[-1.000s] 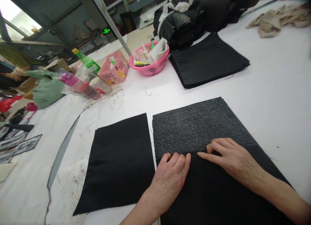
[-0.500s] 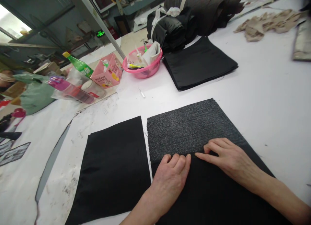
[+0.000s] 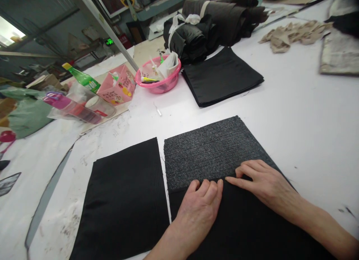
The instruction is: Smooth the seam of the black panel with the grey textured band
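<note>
two unmoved on cloth [image 3: 241, 222] — left hand [image 3: 200, 205], right hand [image 3: 265, 183]

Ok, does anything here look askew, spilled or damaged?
The white table cover has a long dark curved gap at the left, like a tear or cut, with grubby smudges beside it. Nothing looks spilled. The left hand and right hand lie flat on the black cloth.
</note>
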Motion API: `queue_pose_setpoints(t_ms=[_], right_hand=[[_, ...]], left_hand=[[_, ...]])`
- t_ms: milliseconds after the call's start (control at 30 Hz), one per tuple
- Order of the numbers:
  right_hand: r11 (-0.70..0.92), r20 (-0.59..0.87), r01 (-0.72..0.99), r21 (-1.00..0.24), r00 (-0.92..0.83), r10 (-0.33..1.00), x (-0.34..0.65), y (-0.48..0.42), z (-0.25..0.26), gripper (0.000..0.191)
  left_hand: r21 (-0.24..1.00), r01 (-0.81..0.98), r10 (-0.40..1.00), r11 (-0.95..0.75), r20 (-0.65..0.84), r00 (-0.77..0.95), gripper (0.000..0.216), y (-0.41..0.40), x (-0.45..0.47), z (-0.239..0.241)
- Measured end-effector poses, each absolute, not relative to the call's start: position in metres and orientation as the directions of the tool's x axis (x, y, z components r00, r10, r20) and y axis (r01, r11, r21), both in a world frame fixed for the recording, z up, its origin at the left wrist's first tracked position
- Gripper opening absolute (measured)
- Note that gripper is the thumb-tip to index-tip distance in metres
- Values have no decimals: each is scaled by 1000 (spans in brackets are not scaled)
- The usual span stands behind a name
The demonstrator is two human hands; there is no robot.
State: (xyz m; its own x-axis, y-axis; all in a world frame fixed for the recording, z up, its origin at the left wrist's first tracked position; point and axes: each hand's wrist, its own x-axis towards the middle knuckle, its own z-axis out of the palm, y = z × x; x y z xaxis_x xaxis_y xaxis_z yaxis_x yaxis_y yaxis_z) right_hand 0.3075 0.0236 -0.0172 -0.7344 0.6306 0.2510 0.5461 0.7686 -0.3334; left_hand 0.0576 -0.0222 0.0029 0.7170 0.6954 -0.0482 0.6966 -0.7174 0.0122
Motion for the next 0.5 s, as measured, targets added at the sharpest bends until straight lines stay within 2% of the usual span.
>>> queue_pose_setpoints(t_ms=[233,500], right_hand=[[756,283,567,-327,-705,651,314,23,-19,31],[740,317,544,-394,-676,666,313,22,-20,31]], left_hand=[[7,692,691,-722,-36,722,48,-19,65,1],[82,710,714,-699,30,699,44,-23,60,-8]])
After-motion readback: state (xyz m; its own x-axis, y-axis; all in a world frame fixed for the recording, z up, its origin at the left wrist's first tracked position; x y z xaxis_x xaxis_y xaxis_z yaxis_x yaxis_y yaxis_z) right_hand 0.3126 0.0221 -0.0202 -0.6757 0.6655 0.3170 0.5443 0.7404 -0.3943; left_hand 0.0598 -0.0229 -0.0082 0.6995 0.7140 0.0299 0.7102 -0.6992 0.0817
